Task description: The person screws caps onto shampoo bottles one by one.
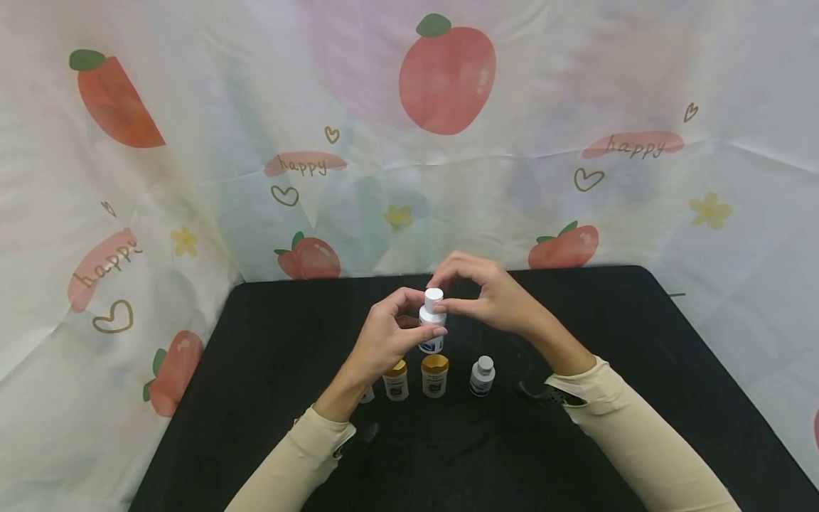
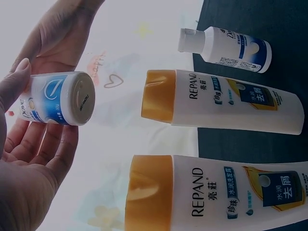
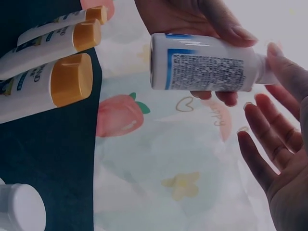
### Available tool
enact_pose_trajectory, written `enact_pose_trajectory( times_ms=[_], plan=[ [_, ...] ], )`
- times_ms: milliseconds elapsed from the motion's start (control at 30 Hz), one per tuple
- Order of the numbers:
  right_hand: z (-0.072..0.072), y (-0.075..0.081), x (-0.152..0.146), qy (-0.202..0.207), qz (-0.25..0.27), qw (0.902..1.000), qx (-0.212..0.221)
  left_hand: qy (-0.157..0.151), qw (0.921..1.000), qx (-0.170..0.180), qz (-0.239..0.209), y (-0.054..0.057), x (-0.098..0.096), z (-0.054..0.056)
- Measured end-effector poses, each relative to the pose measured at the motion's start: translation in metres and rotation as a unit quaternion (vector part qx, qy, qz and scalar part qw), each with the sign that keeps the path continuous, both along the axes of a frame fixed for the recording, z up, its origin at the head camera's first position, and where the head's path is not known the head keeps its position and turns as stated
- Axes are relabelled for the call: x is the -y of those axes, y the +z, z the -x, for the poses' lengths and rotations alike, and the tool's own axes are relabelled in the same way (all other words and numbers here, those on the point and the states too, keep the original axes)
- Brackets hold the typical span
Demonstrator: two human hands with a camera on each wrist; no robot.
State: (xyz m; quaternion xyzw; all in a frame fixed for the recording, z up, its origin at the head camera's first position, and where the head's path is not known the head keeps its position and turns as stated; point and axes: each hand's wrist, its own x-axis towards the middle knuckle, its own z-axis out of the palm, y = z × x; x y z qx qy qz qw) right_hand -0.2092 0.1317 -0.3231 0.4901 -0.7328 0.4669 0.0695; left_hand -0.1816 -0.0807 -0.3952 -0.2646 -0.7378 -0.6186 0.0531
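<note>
A small white Dove bottle [image 1: 432, 345] with a blue label is held up off the table. My left hand [image 1: 384, 334] grips its body, thumb on one side and fingers on the other. At the top, my right hand [image 1: 489, 295] pinches the white cap [image 1: 434, 294] between thumb and forefinger, its other fingers spread loosely in the right wrist view. The left wrist view shows the grey base of the bottle [image 2: 48, 98]; the right wrist view shows small print on the back of the bottle [image 3: 207, 70]. The cap is partly hidden by fingers.
Below the hands, gold-capped REPAND shampoo bottles [image 1: 434, 378] stand in a row on the black table [image 1: 288, 320], one partly behind my left wrist. To their right stands another small white Dove bottle [image 1: 483, 377]. A printed cloth [image 1: 358, 85] hangs behind the table.
</note>
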Motion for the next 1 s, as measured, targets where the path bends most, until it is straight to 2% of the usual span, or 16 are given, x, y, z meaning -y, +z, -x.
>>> enact_pose_trajectory(
  times_ms=[133, 400, 733, 1000],
  plan=[
    [0.0, -0.003, 0.002, 0.009, 0.0, 0.9998, 0.015, -0.005, 1.0, 0.002, -0.003, 0.0, -0.001, 0.0],
    [0.018, -0.028, -0.003, 0.02, -0.008, 0.9998, 0.006, -0.006, 1.0, 0.0, -0.002, 0.0, 0.0, -0.001],
    [0.021, -0.03, -0.01, 0.018, -0.006, 0.9998, 0.001, 0.005, 1.0, -0.002, 0.0, 0.0, 0.003, 0.0],
    [0.022, -0.03, -0.014, 0.014, -0.003, 0.9998, 0.016, 0.004, 1.0, -0.001, 0.001, 0.001, 0.003, 0.0]
  ],
)
